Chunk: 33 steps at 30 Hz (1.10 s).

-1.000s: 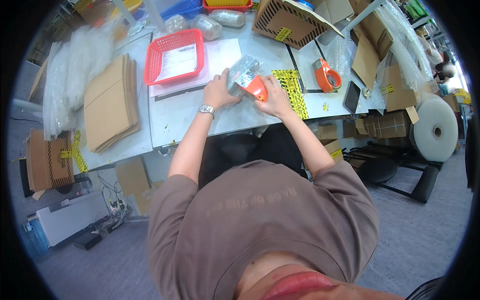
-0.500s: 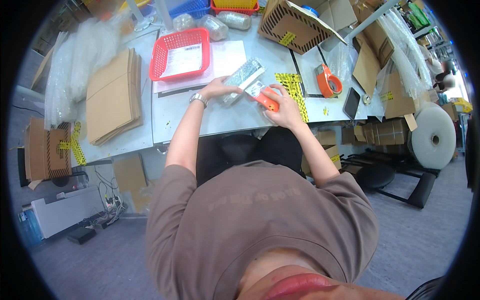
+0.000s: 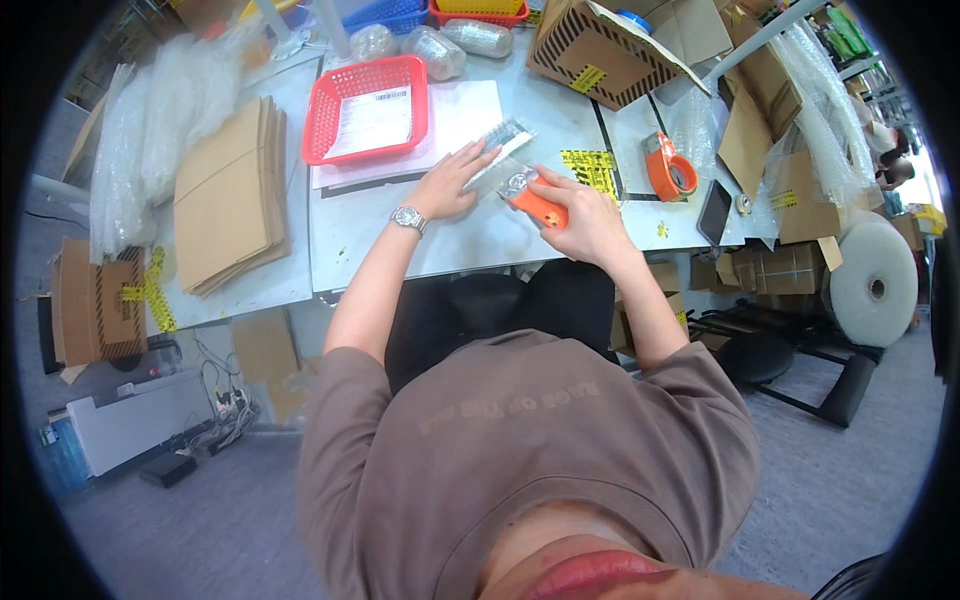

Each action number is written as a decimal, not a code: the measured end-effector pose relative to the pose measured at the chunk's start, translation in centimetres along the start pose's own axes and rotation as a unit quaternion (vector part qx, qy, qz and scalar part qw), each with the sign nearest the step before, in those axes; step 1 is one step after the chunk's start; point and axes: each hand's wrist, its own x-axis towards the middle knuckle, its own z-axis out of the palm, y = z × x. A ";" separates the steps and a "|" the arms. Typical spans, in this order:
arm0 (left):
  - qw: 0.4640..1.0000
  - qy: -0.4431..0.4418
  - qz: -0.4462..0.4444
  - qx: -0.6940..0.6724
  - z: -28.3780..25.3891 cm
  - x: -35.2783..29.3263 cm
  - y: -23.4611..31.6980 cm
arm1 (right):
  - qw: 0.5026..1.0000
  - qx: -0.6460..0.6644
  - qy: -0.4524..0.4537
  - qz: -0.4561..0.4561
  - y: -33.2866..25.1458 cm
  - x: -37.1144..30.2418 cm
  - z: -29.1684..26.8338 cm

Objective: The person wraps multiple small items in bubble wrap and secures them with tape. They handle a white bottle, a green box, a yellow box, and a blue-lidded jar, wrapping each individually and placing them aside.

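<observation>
Bubble-wrapped package (image 3: 510, 138), long and narrow, lies on the counter (image 3: 390, 248) in the upper middle of the frame, slanting from lower left to upper right. From where I stand, its clear wrapping looks glossy and crinkled, silvery grey with whitish glints; I can't make out the contents. The left hand (image 3: 446, 190), a silver watch (image 3: 408, 216) at its wrist, lies over the lower left end, fingers stretched out rather than clenched. The right hand (image 3: 588, 224) has its fingers curled firmly around an orange tape dispenser (image 3: 541, 208), its front end close against the package; whether they touch, I can't tell. A red plastic basket (image 3: 421, 100) stands at upper left of centre.
</observation>
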 end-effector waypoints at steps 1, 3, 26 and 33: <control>1.000 -0.007 0.000 0.001 0.0 0.2 0.0 | 0.999 -0.026 -0.022 -0.002 -0.2 0.3 0.0; 1.000 -0.001 0.027 0.004 0.0 0.2 0.0 | 0.995 -0.078 -0.066 -0.009 -0.2 1.8 0.2; 0.976 -0.089 -0.019 0.196 -1.0 2.3 1.9 | 0.944 -0.294 0.126 0.081 17.8 4.5 4.4; 0.923 -0.124 -0.363 0.027 -1.3 7.4 2.4 | 0.945 -0.244 0.199 0.088 12.7 0.9 9.6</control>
